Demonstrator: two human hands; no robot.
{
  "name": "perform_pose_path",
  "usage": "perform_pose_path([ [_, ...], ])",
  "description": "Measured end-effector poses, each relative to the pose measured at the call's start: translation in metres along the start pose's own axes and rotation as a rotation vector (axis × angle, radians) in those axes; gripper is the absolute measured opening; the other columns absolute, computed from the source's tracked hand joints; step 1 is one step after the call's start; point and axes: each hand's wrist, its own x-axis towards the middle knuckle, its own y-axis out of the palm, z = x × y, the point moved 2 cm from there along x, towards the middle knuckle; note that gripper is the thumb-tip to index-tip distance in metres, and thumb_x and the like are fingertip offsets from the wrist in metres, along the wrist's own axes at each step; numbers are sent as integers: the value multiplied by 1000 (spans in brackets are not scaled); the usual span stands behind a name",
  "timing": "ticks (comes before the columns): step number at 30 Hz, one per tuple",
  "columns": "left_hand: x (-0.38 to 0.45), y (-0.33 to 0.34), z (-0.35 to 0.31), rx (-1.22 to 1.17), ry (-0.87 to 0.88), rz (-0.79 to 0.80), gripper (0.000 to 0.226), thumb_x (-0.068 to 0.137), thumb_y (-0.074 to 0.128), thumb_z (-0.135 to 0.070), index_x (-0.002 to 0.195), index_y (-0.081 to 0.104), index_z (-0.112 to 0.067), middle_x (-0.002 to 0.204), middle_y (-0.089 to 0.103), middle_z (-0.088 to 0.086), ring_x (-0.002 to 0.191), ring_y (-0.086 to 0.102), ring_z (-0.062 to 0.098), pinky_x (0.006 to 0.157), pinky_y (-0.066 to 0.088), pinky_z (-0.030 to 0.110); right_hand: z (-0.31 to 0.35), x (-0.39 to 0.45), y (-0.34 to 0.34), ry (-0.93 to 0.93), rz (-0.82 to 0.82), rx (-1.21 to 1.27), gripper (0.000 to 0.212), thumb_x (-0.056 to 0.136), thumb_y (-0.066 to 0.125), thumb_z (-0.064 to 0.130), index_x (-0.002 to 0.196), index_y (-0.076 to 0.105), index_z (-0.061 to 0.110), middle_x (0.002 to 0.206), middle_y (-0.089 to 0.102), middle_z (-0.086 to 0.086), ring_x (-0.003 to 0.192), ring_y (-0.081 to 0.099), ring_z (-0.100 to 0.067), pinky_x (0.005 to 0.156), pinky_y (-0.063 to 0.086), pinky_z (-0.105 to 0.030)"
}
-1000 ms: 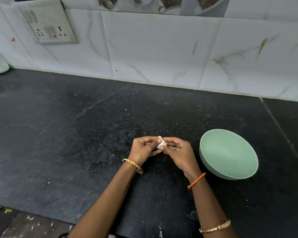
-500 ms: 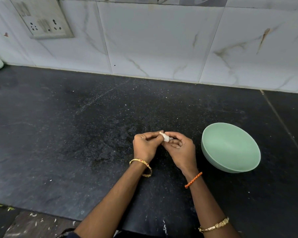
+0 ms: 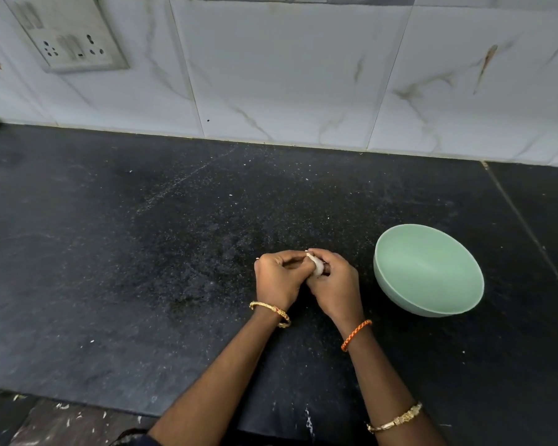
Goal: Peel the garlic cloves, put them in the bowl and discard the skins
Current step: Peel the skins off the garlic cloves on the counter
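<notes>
Garlic clove [image 3: 317, 267], small, off-white, papery-skinned, teardrop-shaped: pinched between both hands low over the counter; contact with the surface not discernible.

Grip: left hand [image 3: 279, 278] curled, thumb and forefinger pressed on the narrow upper tip. Right hand [image 3: 335, 284] curled round the fatter lower end from the right.

Long axis: tilted, narrow tip up and toward the left hand, broad end down inside the right-hand grip. Skin apparently on; any loosened part too small to tell.

Bowl [image 3: 429, 268], pale green, round, smooth, plastic by the look: upright on the counter, near the right hand but apart from it, no clove seen inside. Right hand plainly nearer, so the likelier carrier for the drop.

Counter [image 3: 142, 252]: black speckled stone, dull sheen, scattered pale flecks.

Worn: gold bangle [image 3: 271, 312] on left wrist, orange braided thread [image 3: 356, 334] on right wrist, gold chain bracelet [image 3: 395, 420] on right forearm.

Behind: white marble-patterned wall tiles [image 3: 287, 75]; grey switch plate [image 3: 68, 37], upper left.
</notes>
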Motion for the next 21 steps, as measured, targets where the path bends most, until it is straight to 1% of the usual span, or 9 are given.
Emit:
perform_pose_path([
  [1,0,1,0,20,6,-4,13,74,73,-2,82,77,-11,74,73,-8,72,69,2,66,54,16,-1,0,1,-5,-9,-24,38,79,64,-6,115,68,8,109,67,-6,99,65,-13,87,55,-27],
  [2,1,0,0,28,-4,-12,13,73,73,-2,81,77,-11,74,73,-7,71,69,2,65,54,16,-2,-1,3,4,-15,-18,38,79,63,-5,115,68,8,108,69,-6,99,66,-13,88,55,-31],
  [6,6,-2,5,31,-66,-17,13,73,72,-2,80,77,-11,75,73,-4,72,69,4,66,54,16,-2,-3,4,59,-4,92,41,81,68,-3,120,66,8,111,69,-4,101,65,-9,91,53,-25],
  [10,11,-6,9,27,-103,29,13,75,70,0,80,77,-11,76,73,-2,71,69,4,66,54,16,-6,-2,3,112,52,250,44,77,74,-3,120,64,5,109,69,-4,98,67,-8,85,53,-18],
  [13,17,-12,13,19,-142,60,18,76,70,-1,73,75,-18,73,73,-3,67,68,4,66,54,19,-10,1,0,137,130,319,47,74,74,-9,118,64,3,110,67,-1,99,66,-7,86,53,-18],
  [15,20,-12,16,8,-187,97,19,77,71,-2,71,73,-19,70,72,-1,65,67,7,67,54,22,-12,2,-2,146,176,382,44,76,71,-11,116,63,3,112,68,-3,98,66,-5,83,53,-17],
  [18,20,-12,21,-71,-296,71,17,78,69,-1,68,72,-14,68,71,3,64,67,13,68,57,26,-13,1,-3,156,203,462,36,80,66,-12,109,62,8,111,67,1,97,65,-1,85,52,-17],
  [21,20,-12,24,-109,-329,21,12,80,67,0,71,71,-8,70,72,8,66,68,16,67,57,25,-15,0,-4,157,179,492,31,84,64,-8,106,64,14,114,64,5,107,62,-8,91,51,-20],
])
